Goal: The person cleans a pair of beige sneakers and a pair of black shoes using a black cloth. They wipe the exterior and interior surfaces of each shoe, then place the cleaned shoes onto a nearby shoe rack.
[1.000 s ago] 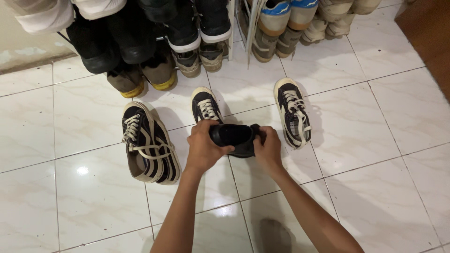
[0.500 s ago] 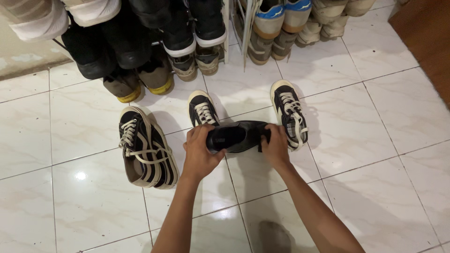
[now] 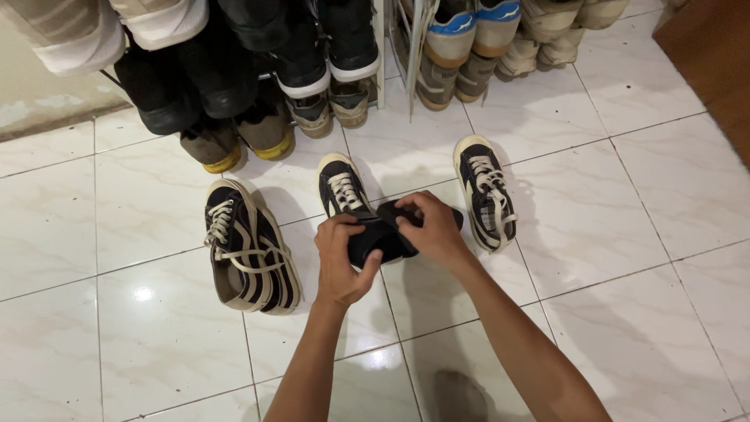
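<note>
My right hand [image 3: 433, 230] has slid in from the end, so both sets of fingers now pinch the folded black shoe [image 3: 379, 238] with my left hand [image 3: 340, 262], above the floor [image 3: 625, 234] between two sneakers

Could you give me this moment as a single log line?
left hand: grips black shoe | right hand: on shoe top | around: sneakers, rack
</note>
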